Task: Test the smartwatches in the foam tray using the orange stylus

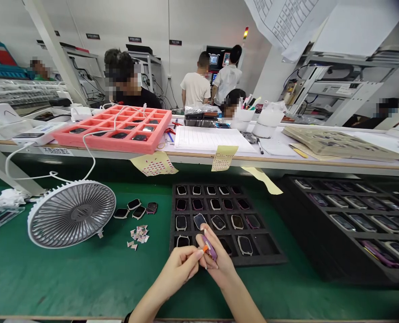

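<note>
My right hand (221, 260) is closed around a purple smartwatch case (211, 251), turned edge-on. My left hand (182, 264) pinches a small orange piece (205, 248) against the side of the case; whether it is a tab or a tool tip I cannot tell. Both hands are over the near edge of a black foam tray (273, 259), whose pockets hold rows of watches with dark screens, such as a silver one (245, 245). My hands hide part of the lowest row. Several loose watches (139, 212) and small pale tabs (140, 233) lie on the green mat to the left.
A round grey fan (81, 214) stands on the left. Another black tray of watches (364, 220) stands at right. On the shelf above are a pink foam tray (152, 146), papers (209, 138) and a beige tray (340, 143). Other people are beyond the shelf.
</note>
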### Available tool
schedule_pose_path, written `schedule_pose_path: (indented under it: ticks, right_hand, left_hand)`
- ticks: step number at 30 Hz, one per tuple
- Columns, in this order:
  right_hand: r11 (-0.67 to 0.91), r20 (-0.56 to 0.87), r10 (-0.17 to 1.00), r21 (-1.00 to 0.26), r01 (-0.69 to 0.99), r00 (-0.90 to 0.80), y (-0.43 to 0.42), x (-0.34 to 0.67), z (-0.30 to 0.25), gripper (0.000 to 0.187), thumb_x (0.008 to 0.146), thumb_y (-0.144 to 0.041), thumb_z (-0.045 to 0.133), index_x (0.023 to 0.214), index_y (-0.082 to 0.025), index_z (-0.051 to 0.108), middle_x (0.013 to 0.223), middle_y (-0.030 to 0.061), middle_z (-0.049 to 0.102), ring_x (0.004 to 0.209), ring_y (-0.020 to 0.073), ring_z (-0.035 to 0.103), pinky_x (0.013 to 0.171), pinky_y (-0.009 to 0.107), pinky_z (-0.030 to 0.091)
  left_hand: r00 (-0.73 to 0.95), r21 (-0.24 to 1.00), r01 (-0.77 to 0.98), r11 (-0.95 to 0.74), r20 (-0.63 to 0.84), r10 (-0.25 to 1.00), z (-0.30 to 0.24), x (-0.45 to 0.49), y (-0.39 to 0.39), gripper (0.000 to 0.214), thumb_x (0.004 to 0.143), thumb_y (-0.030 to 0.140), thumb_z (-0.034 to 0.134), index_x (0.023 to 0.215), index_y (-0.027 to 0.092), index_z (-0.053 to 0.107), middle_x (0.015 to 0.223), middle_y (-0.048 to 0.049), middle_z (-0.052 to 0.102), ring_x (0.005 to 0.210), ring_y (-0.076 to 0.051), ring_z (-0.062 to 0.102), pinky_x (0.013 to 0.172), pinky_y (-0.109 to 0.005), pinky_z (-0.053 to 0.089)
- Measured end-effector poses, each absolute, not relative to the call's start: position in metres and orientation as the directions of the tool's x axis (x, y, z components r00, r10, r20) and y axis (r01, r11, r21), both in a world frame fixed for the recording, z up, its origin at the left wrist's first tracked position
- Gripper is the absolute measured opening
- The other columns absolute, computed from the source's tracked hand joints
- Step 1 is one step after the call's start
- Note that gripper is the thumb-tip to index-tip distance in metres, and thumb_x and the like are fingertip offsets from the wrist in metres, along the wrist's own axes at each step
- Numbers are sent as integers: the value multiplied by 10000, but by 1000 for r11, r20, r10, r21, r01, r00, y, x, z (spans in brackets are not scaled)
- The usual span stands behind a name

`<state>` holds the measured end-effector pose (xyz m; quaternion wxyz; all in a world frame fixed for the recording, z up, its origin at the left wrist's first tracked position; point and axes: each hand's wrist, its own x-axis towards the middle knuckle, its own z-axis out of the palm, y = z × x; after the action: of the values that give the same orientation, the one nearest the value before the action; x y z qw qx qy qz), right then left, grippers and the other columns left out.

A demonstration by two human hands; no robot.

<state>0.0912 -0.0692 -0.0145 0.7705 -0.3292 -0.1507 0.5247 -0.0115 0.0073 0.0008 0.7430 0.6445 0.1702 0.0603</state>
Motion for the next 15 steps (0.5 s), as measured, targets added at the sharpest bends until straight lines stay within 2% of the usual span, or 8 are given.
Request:
schedule_pose_path:
  ticks: [4, 10, 12, 15]
  right_hand:
    - [240, -116, 911, -630, -739, 395, -69, 93, -18, 287, 744, -386, 696, 915, -241, 517, 520, -125, 444, 252, -27, 178, 279, 117, 142]
    - [244, -158, 899, -595, -766, 409, -69, 90, -25, 322, 703, -380, 727, 889, -231, 512, 485, -134, 439, 250, -22, 125, 267, 134, 108]
    - [250, -175, 884, -608, -754, 434, -69, 89, -25, 310, 709, -395, 717, 854, -227, 501, 477, -136, 421, 251, -16, 126, 270, 143, 115]
    - [254, -191, 836, -697, -671, 514, -70, 87, -24, 275, 747, -401, 686, 838, -230, 490, 472, -132, 393, 278, 0, 165, 300, 146, 138]
  left_hand:
    - [930, 979, 91, 180, -148, 337, -6, -10, 4, 493, 795, 608, 495, 664, 138, 565, 377, 96, 327, 315, -38, 205, 342, -195, 144]
    - [928, 976, 106, 190, -166, 335, -10, -10, 3, 505, 781, 629, 495, 657, 143, 549, 380, 98, 331, 310, -34, 201, 339, -190, 144]
    - [921, 972, 136, 191, -195, 336, -11, -8, 4, 511, 770, 649, 491, 644, 155, 524, 376, 101, 319, 311, -38, 195, 342, -193, 140]
    - [900, 977, 109, 182, -175, 400, -12, -3, 5, 517, 742, 679, 497, 613, 180, 458, 403, 95, 320, 351, -54, 236, 368, -197, 187]
